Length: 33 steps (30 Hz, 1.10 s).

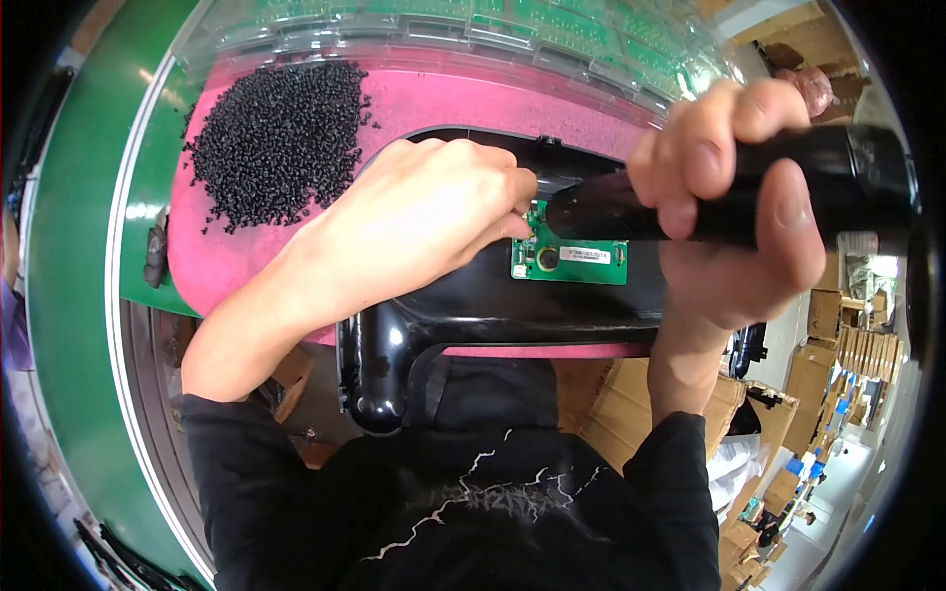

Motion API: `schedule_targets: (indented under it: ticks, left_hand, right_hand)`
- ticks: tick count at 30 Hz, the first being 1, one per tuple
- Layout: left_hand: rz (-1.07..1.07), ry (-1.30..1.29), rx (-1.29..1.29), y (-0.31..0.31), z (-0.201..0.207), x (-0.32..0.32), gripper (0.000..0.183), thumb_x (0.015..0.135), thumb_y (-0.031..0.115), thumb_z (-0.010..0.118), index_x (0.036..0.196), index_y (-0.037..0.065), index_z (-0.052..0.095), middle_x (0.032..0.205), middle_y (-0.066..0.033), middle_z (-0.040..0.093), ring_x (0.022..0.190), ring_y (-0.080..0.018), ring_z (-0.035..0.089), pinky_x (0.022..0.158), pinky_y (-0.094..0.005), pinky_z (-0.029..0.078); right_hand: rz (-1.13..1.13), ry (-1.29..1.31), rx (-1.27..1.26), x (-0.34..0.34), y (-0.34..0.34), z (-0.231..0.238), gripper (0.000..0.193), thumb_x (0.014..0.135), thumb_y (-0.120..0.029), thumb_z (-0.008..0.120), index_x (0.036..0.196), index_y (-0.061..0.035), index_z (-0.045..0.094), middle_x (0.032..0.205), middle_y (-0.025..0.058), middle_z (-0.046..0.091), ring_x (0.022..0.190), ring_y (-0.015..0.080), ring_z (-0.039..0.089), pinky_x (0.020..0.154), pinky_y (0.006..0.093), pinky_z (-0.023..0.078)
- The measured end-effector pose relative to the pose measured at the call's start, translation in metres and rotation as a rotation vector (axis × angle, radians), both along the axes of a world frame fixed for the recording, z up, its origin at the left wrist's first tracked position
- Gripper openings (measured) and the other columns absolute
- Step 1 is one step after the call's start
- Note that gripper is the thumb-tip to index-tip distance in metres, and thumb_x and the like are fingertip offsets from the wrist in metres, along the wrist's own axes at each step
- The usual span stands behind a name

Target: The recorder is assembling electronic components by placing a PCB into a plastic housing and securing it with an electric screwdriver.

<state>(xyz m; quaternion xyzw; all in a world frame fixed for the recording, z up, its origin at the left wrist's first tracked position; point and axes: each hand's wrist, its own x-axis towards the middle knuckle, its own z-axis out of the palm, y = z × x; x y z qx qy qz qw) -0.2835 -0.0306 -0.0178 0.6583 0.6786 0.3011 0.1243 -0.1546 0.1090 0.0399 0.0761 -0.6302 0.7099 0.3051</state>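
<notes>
A black, thick-bodied power screwdriver [838, 172] is gripped in my right hand [724, 207], with my fingers wrapped round its barrel. Its narrower end points left, over a green circuit board [581, 273]; the tip is hard to make out. The board lies in a glossy black plastic housing [473, 305]. At the board's upper left corner, my left hand [439, 202] has its thumb and fingers pinched together beside the screwdriver's end. Whatever is between those fingertips is hidden.
Many small black screws [281, 143] lie heaped on a pink mat [424, 94] at the left. Clear plastic trays [512, 39] with green boards stand along the back. A green tabletop [79, 295] extends left. Cardboard boxes [626, 399] stand below the table at right.
</notes>
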Motion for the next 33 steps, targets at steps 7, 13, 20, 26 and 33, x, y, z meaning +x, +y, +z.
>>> schedule_targets:
  ticks: [7, 13, 20, 26, 33]
  left_hand:
    - [-0.077, -0.049, 0.067, 0.006, 0.003, -0.001, 0.022, 0.080, 0.020, 0.071, 0.086, 0.002, 0.061, 0.078, -0.0102, 0.061, 0.074, -0.0328, 0.062, 0.061, -0.0403, 0.047]
    - [-0.159, -0.146, 0.250, 0.009, 0.000, 0.000, 0.024, 0.074, 0.014, 0.075, 0.088, -0.001, 0.060, 0.077, -0.0110, 0.059, 0.069, -0.0317, 0.060, 0.059, -0.0387, 0.047]
    - [-0.212, -0.158, 0.212, 0.010, 0.000, -0.001, 0.024, 0.073, 0.013, 0.076, 0.086, -0.001, 0.062, 0.076, -0.0096, 0.063, 0.069, -0.0277, 0.064, 0.060, -0.0349, 0.050]
    - [-0.171, -0.219, 0.211, 0.013, 0.001, -0.002, 0.018, 0.075, 0.010, 0.075, 0.086, 0.001, 0.065, 0.075, -0.0082, 0.067, 0.070, -0.0247, 0.066, 0.061, -0.0328, 0.052]
    - [-0.076, -0.171, 0.169, 0.012, 0.002, -0.002, 0.012, 0.083, 0.008, 0.068, 0.090, 0.000, 0.064, 0.079, -0.0102, 0.066, 0.074, -0.0270, 0.066, 0.065, -0.0351, 0.052]
  right_hand:
    - [0.093, 0.274, -0.240, 0.029, 0.009, 0.016, 0.025, 0.081, -0.024, 0.064, 0.095, -0.0081, 0.050, 0.081, -0.0015, 0.055, 0.056, 0.0066, 0.048, 0.059, 0.0250, 0.040]
    - [0.089, 0.315, -0.253, 0.040, 0.010, 0.016, 0.029, 0.075, -0.021, 0.069, 0.093, -0.0083, 0.051, 0.079, -0.0013, 0.056, 0.055, 0.0082, 0.050, 0.059, 0.0254, 0.041]
    - [0.168, 0.122, -0.114, 0.047, 0.026, 0.022, 0.031, 0.077, -0.023, 0.068, 0.095, -0.0084, 0.048, 0.081, -0.0009, 0.056, 0.053, 0.0079, 0.050, 0.056, 0.0251, 0.042]
    - [0.129, 0.134, 0.002, 0.032, 0.008, 0.006, 0.033, 0.081, -0.027, 0.066, 0.100, -0.0108, 0.044, 0.082, -0.0012, 0.057, 0.053, 0.0065, 0.052, 0.054, 0.0243, 0.043]
    - [0.049, -0.032, 0.003, 0.033, -0.001, 0.010, 0.034, 0.080, -0.028, 0.068, 0.097, -0.0123, 0.044, 0.078, -0.0011, 0.056, 0.050, 0.0071, 0.049, 0.051, 0.0245, 0.042]
